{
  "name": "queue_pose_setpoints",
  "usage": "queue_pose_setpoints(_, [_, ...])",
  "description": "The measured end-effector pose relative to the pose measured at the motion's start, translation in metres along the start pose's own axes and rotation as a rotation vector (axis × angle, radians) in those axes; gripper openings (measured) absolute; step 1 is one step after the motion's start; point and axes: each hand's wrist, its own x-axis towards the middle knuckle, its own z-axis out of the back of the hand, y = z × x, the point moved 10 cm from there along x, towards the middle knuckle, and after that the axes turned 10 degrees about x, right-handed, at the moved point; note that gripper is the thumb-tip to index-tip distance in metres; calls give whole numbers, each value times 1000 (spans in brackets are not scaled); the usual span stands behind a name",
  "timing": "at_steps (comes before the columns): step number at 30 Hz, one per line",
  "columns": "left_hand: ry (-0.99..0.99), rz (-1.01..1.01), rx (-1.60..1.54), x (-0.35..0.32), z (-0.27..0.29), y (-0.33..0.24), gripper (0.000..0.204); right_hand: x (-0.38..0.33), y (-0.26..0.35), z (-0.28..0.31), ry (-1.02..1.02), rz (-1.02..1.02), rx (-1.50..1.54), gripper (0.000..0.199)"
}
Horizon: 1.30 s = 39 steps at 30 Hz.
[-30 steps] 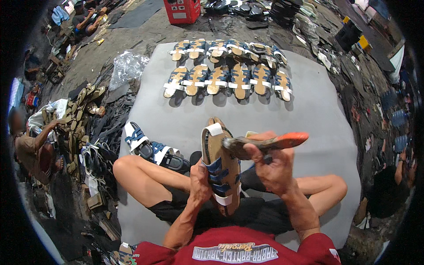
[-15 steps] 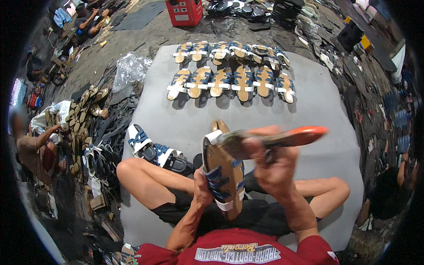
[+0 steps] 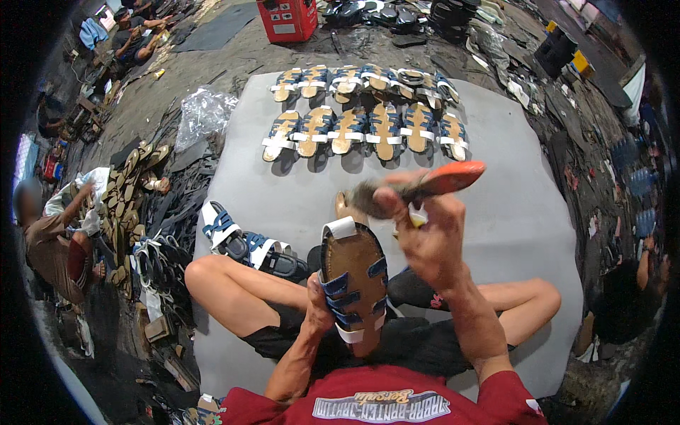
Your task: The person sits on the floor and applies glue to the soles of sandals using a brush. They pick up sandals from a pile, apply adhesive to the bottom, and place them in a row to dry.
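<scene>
My left hand (image 3: 320, 304) grips the edge of a sandal in the making (image 3: 358, 258), held upright over my lap with its brown insole face toward me. Navy strap ends lie over both edges, and white strips cross the top and bottom. Up and to the right, my right hand (image 3: 432, 237) is closed around pincers (image 3: 453, 178) with a grey metal head and an orange-red handle. Motion blurs them, and they hover apart from the sandal. Something small, white and yellow (image 3: 418, 214) shows by the right fingers. Behind the sandal, a tan rounded form (image 3: 345, 207) is partly hidden.
Two rows of similar sandal pieces (image 3: 347, 134) lie on the grey mat (image 3: 283, 183). Two white-and-navy sandals with black soles (image 3: 263, 249) rest by my left knee. Clear plastic (image 3: 205, 113), piled soles (image 3: 127, 184) and a seated person (image 3: 57, 241) are at left; a red box (image 3: 287, 20) stands beyond.
The pincers in my right hand have moved left and up, away from the sandal's top. The sandal in my left hand has tilted, showing its insole more squarely.
</scene>
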Motion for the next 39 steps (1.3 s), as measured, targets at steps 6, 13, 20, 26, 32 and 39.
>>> queue_pose_setpoints(6, [-51, 65, -191, -7, 5, -12, 95, -19, -15, 8, 28, -168, 305, 19])
queue_pose_setpoints(13, [107, 35, -42, 12, -17, -11, 83, -22, 4, -51, 476, 81, 379, 24])
queue_pose_setpoints(20, [187, 108, 52, 17, -18, 3, 66, -37, -29, -60, 570, -23, 319, 26])
queue_pose_setpoints(26, [134, 185, -209, 10, -4, -9, 81, -51, -72, -28, 485, -155, 219, 16])
queue_pose_setpoints(32, [-89, 186, -454, 15, 37, -3, 78, -41, -166, 69, 104, -301, -46, 24])
queue_pose_setpoints(39, [-92, 203, -561, 34, 57, 32, 74, -112, -309, 30, 138, -417, -90, 22])
